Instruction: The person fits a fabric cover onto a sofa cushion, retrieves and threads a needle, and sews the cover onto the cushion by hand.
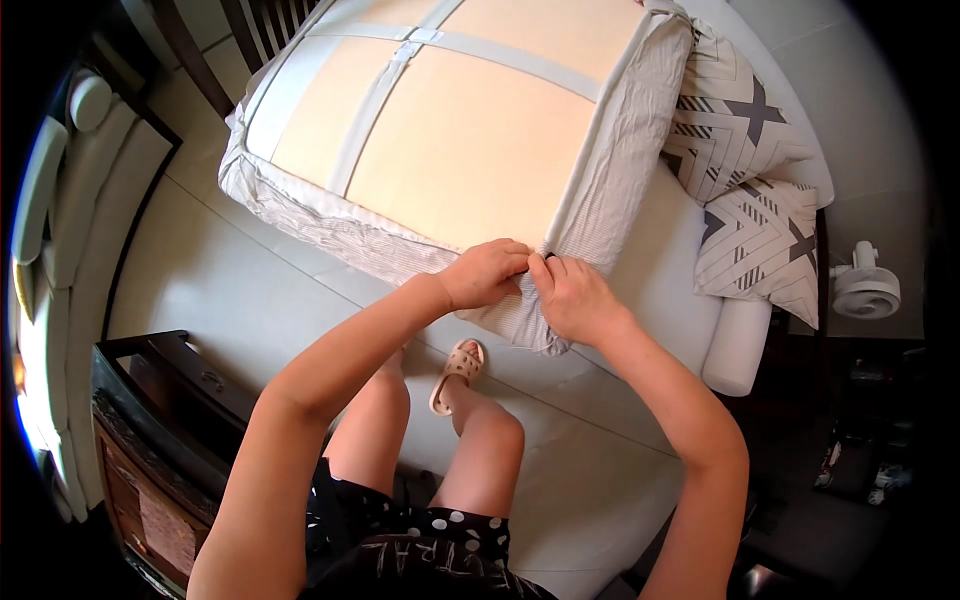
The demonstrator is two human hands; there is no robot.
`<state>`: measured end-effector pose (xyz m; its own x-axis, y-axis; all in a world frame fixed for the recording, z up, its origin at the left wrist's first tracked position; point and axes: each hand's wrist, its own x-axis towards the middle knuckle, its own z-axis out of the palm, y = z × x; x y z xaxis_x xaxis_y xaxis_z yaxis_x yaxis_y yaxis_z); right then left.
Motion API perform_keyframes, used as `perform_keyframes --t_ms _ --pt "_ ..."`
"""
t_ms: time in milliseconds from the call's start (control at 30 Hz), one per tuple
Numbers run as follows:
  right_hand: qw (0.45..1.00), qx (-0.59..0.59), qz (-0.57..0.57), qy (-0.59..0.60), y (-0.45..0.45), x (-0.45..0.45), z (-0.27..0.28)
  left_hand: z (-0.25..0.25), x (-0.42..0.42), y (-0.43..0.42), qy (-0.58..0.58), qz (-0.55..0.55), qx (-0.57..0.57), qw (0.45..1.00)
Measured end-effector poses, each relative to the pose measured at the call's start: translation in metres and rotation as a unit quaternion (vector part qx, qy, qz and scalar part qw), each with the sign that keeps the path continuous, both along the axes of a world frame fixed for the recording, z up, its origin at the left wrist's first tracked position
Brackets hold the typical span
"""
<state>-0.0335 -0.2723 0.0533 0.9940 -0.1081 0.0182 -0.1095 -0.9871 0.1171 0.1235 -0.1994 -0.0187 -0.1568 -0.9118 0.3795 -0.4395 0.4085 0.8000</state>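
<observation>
A large foam mattress (470, 120) lies with its bare peach face up. A striped, light grey fabric cover (620, 190) wraps its sides, and pale straps (367, 128) cross over the foam. At the near corner, my left hand (485, 273) pinches the cover's edge with curled fingers. Close beside it, almost touching, my right hand (580, 298) grips the same edge between thumb and fingers. Below both hands, the loose cover corner hangs down in folds. My fingertips hide the exact bit of cloth held.
Two patterned cushions (755, 240) and a white bolster (737, 345) lie right of the mattress. A white fan (866, 285) stands farther right. Dark wooden furniture (165, 400) is at the left, a pale sofa (95, 190) beyond it. My sandalled foot is on the tiled floor (200, 260).
</observation>
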Motion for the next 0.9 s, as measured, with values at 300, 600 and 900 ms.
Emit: perform_keyframes --t_ms 300,600,900 --pt "0.998 0.040 -0.032 0.044 0.013 0.004 0.005 0.001 0.001 0.000 -0.012 0.000 0.037 0.999" --pt "0.996 0.070 -0.044 0.045 0.012 0.004 0.002 0.000 0.000 -0.002 -0.015 -0.005 0.051 0.999" --pt "0.997 0.052 -0.034 0.046 0.009 0.001 -0.005 0.002 -0.001 -0.002 -0.030 0.006 0.063 0.998"
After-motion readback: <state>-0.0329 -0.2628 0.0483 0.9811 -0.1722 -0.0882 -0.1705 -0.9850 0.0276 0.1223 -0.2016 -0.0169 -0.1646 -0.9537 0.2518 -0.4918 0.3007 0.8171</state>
